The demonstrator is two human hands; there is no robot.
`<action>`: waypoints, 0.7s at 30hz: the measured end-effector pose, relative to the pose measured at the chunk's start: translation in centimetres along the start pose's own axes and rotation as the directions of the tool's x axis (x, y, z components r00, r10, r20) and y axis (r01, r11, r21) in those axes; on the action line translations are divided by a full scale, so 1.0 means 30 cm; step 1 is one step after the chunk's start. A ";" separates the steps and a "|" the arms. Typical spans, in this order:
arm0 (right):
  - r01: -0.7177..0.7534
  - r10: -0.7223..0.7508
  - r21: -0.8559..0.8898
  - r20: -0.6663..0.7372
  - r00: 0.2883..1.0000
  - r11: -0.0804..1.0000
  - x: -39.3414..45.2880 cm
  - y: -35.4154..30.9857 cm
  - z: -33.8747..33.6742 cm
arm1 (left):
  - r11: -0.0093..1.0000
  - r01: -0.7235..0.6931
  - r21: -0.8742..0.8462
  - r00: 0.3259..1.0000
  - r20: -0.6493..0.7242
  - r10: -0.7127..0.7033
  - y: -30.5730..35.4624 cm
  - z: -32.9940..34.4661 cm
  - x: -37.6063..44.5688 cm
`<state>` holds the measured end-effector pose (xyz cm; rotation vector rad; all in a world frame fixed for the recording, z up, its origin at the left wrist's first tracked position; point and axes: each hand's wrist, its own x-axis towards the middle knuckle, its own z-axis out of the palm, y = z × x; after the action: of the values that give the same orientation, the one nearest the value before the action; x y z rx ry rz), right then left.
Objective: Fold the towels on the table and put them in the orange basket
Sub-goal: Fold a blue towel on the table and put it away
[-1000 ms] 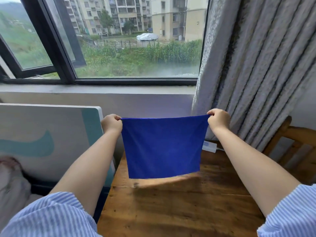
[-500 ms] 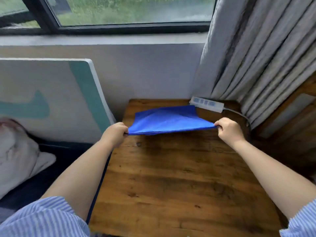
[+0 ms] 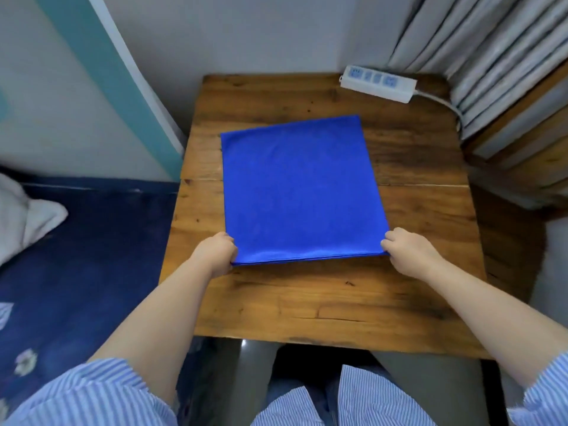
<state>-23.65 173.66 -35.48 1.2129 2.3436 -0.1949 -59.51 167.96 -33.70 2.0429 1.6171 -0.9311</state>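
At the far left a white crumpled cloth (image 3: 21,219) lies on a dark blue flower-printed bedcover (image 3: 86,256), and behind it a pale panel with a curved teal stripe (image 3: 101,69) leans against the wall. Next comes the square brown wooden table (image 3: 322,302). The left hand (image 3: 216,252), reaching from a blue-and-white striped sleeve (image 3: 92,395), has its fingers curled and pinches the near left corner of the bright blue rectangular cloth towel (image 3: 301,189). The towel lies flat in the middle of the tabletop, doubled over, with two layered edges showing along its near side. The right hand (image 3: 408,255) pinches the near right corner in the same way, fingers curled round the edge. At the table's far right corner a white power strip with blue sockets (image 3: 379,83) rests on the wood, its cable running off toward the grey pleated curtain (image 3: 479,50). Below the curtain, part of a wooden chair frame (image 3: 522,133) stands beside the table.
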 end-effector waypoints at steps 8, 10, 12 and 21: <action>0.064 -0.055 -0.067 0.120 0.991 0.996 0.001 -0.040 0.056 | 0.996 -0.084 -0.008 0.996 -0.029 0.084 0.040 0.140 0.016; 0.112 -0.090 -0.096 0.202 0.975 0.989 0.007 -0.054 0.041 | 0.995 -0.101 0.007 0.995 0.004 0.101 0.046 0.138 0.017; 0.151 -0.103 -0.119 0.340 0.935 0.981 0.030 -0.067 0.015 | 0.989 -0.135 0.063 0.988 0.088 0.129 0.049 0.125 0.023; 0.054 -0.071 0.113 0.148 0.986 0.992 0.270 -0.031 -0.167 | 0.981 -0.046 -0.186 0.999 0.018 0.051 0.003 -0.087 0.194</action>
<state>-30.11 180.72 -35.12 1.1326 2.2642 -0.4260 -58.03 173.77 -35.89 1.9286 1.5719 -0.7531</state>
